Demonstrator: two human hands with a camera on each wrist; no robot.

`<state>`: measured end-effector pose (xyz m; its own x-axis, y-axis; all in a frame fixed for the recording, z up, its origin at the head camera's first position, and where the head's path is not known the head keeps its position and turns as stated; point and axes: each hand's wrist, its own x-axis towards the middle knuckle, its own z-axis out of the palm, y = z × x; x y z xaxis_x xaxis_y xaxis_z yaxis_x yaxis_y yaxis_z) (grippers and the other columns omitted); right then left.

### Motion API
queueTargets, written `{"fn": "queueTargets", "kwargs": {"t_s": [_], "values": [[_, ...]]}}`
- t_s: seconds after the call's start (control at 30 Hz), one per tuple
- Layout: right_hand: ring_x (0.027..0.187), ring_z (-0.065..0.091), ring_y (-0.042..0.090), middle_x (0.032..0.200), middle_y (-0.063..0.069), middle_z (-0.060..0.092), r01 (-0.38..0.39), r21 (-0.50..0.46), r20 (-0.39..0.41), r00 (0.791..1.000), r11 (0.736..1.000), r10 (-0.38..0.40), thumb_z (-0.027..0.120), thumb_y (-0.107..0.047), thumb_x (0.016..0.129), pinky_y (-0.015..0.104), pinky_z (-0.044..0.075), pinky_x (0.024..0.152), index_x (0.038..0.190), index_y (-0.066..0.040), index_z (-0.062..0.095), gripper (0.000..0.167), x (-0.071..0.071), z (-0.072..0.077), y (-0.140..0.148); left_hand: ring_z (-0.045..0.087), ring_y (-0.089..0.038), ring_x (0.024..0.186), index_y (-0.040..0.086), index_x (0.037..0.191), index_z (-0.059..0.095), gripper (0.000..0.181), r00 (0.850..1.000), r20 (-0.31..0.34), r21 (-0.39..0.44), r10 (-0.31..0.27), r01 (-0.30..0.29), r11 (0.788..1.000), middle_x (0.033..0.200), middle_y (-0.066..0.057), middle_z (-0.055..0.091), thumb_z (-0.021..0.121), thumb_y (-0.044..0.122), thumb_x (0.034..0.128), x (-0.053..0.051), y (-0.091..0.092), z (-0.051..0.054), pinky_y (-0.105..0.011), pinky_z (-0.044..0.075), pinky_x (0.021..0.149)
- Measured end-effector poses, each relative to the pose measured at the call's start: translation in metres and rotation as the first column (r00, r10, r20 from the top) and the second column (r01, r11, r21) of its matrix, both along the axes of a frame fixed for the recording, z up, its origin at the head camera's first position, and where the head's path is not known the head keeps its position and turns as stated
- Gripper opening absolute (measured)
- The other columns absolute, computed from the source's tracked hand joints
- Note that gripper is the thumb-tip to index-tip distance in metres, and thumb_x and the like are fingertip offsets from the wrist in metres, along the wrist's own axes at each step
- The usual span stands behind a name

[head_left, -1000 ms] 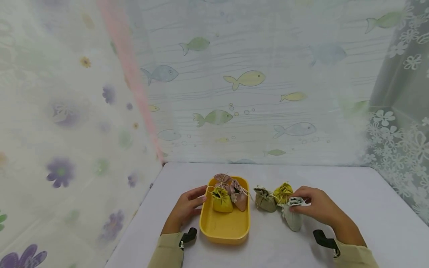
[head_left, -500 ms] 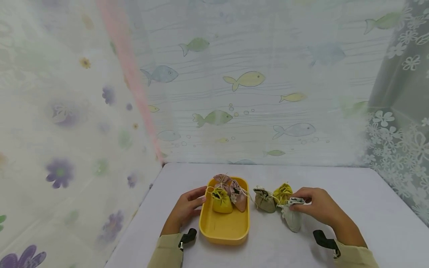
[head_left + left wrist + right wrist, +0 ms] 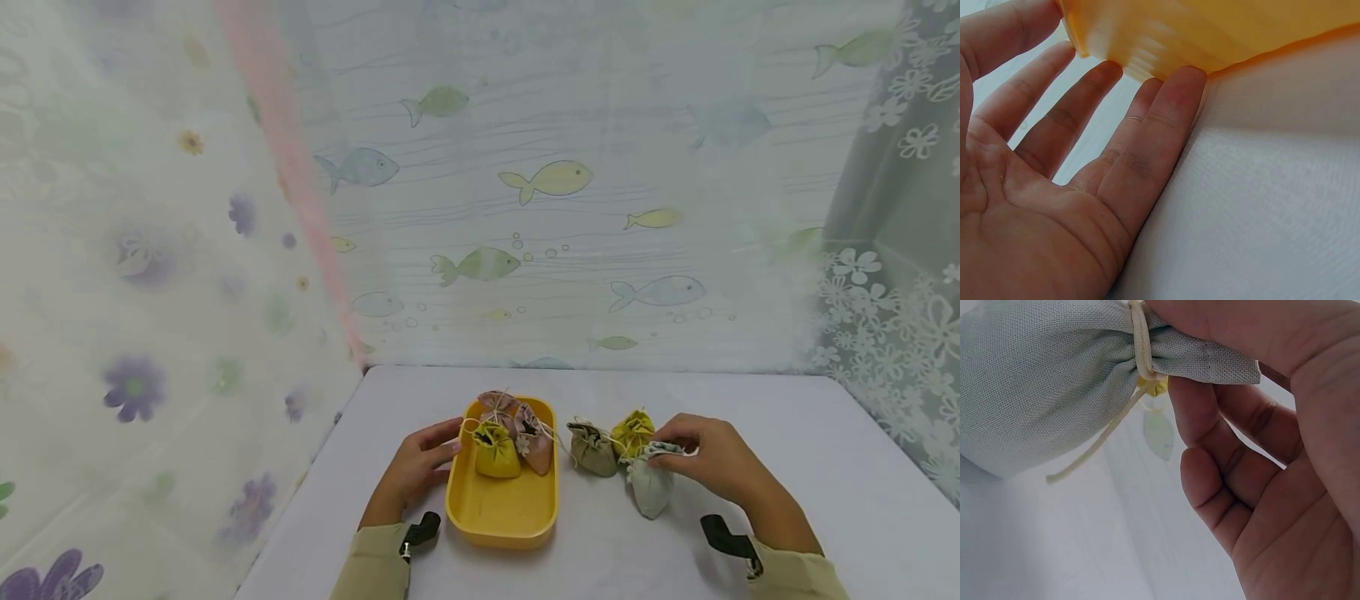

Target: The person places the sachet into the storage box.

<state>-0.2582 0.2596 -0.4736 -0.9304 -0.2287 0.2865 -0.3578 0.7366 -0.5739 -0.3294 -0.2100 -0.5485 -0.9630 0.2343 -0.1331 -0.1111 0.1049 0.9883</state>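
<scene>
A pale grey-green drawstring pouch (image 3: 651, 492) hangs tilted from my right hand (image 3: 716, 460), pinched at its gathered neck between thumb and fingers. Close up in the right wrist view, a cream cord is tied round the neck of this pouch (image 3: 1047, 381). My left hand (image 3: 418, 462) rests against the left side of a yellow tray (image 3: 502, 521), its fingers fairly straight; the left wrist view has the fingertips (image 3: 1184, 84) touching the tray's outer wall. A yellow pouch (image 3: 498, 457) and two dusty-pink pouches (image 3: 536, 450) sit toward the tray's far end.
Right of the tray, an olive-grey pouch (image 3: 592, 452) and another yellow pouch (image 3: 632, 430) stand close together on the white table (image 3: 810, 450), just beyond the held pouch. Patterned curtains (image 3: 570, 250) enclose the table at the back and sides.
The pale pouch has swung slightly to the left beneath my right hand, which has barely moved. My left hand and the tray hold their place.
</scene>
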Motion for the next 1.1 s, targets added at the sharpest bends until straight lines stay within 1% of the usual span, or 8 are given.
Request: {"fn": "queueTargets", "kwargs": {"t_s": [0.1, 0.27, 0.43, 0.6, 0.77, 0.9, 1.03, 1.1], "values": [[0.082, 0.057, 0.000, 0.096, -0.018, 0.069, -0.010, -0.011, -0.016, 1.000, 1.000, 0.010, 0.087, -0.038, 0.082, 0.024, 0.050, 0.070, 0.095, -0.035, 0.077, 0.018, 0.000, 0.001, -0.001, 0.065, -0.027, 0.127, 0.023, 0.148, 0.058, 0.067, 1.000, -0.007, 0.013, -0.010, 0.010, 1.000, 0.157, -0.009, 0.052, 0.081, 0.042, 0.0884, 0.000, -0.001, 0.000, -0.042, 0.061, 0.095], [0.082, 0.056, 0.002, 0.096, -0.018, 0.069, 0.002, -0.016, -0.017, 1.000, 1.000, -0.003, 0.084, -0.043, 0.084, 0.024, 0.050, 0.069, 0.097, -0.034, 0.078, 0.017, 0.000, 0.004, -0.005, 0.064, -0.028, 0.129, 0.023, 0.150, 0.056, 0.065, 1.000, -0.014, 0.043, -0.020, 0.020, 0.999, 0.158, -0.008, 0.051, 0.080, 0.037, 0.0909, -0.001, -0.002, -0.001, -0.042, 0.061, 0.095], [0.083, 0.057, 0.003, 0.095, -0.018, 0.070, 0.010, -0.006, -0.044, 0.999, 1.000, -0.010, 0.082, -0.045, 0.087, 0.025, 0.051, 0.069, 0.100, -0.033, 0.078, 0.018, 0.002, 0.007, -0.006, 0.064, -0.027, 0.129, 0.025, 0.149, 0.057, 0.065, 1.000, -0.013, 0.032, -0.014, 0.015, 0.999, 0.157, -0.007, 0.051, 0.080, 0.040, 0.0898, -0.002, -0.002, -0.001, -0.042, 0.061, 0.095], [0.082, 0.059, 0.001, 0.094, -0.019, 0.070, 0.012, -0.003, -0.073, 0.997, 1.000, -0.012, 0.082, -0.042, 0.087, 0.025, 0.052, 0.070, 0.101, -0.035, 0.078, 0.016, 0.005, 0.010, -0.008, 0.062, -0.027, 0.132, 0.024, 0.149, 0.057, 0.067, 1.000, -0.020, 0.024, -0.023, 0.023, 0.999, 0.157, -0.007, 0.051, 0.080, 0.043, 0.0891, -0.002, -0.002, -0.001, -0.042, 0.061, 0.095], [0.083, 0.061, -0.001, 0.094, -0.019, 0.070, -0.013, -0.008, -0.068, 0.998, 1.000, 0.012, 0.081, -0.042, 0.088, 0.025, 0.054, 0.072, 0.100, -0.036, 0.076, 0.014, 0.007, 0.016, -0.010, 0.063, -0.027, 0.131, 0.026, 0.148, 0.058, 0.067, 1.000, -0.019, 0.022, -0.025, 0.025, 0.999, 0.156, -0.006, 0.053, 0.081, 0.044, 0.0881, -0.004, -0.001, -0.001, -0.042, 0.061, 0.095], [0.083, 0.061, 0.000, 0.094, -0.019, 0.070, -0.025, -0.003, -0.054, 0.998, 1.000, 0.024, 0.081, -0.043, 0.088, 0.025, 0.054, 0.071, 0.099, -0.036, 0.076, 0.014, 0.008, 0.022, -0.013, 0.063, -0.027, 0.130, 0.024, 0.149, 0.057, 0.068, 0.999, -0.026, 0.030, -0.030, 0.031, 0.999, 0.156, -0.007, 0.053, 0.081, 0.044, 0.0880, -0.005, 0.000, -0.002, -0.043, 0.061, 0.095], [0.083, 0.061, 0.000, 0.093, -0.019, 0.070, -0.045, -0.008, -0.064, 0.997, 0.999, 0.044, 0.082, -0.041, 0.088, 0.025, 0.054, 0.070, 0.098, -0.035, 0.076, 0.013, 0.008, 0.024, -0.019, 0.063, -0.026, 0.130, 0.026, 0.148, 0.058, 0.068, 1.000, -0.017, 0.020, -0.022, 0.022, 1.000, 0.156, -0.006, 0.053, 0.082, 0.045, 0.0866, -0.005, -0.001, -0.004, -0.042, 0.061, 0.096], [0.082, 0.061, -0.001, 0.092, -0.021, 0.069, -0.067, -0.006, -0.084, 0.994, 0.998, 0.066, 0.082, -0.038, 0.088, 0.026, 0.055, 0.071, 0.099, -0.035, 0.076, 0.013, 0.007, 0.024, -0.022, 0.062, -0.026, 0.131, 0.027, 0.147, 0.059, 0.068, 1.000, -0.012, 0.011, -0.016, 0.016, 1.000, 0.156, -0.005, 0.053, 0.082, 0.045, 0.0863, -0.003, -0.002, -0.004, -0.042, 0.060, 0.096]]}}
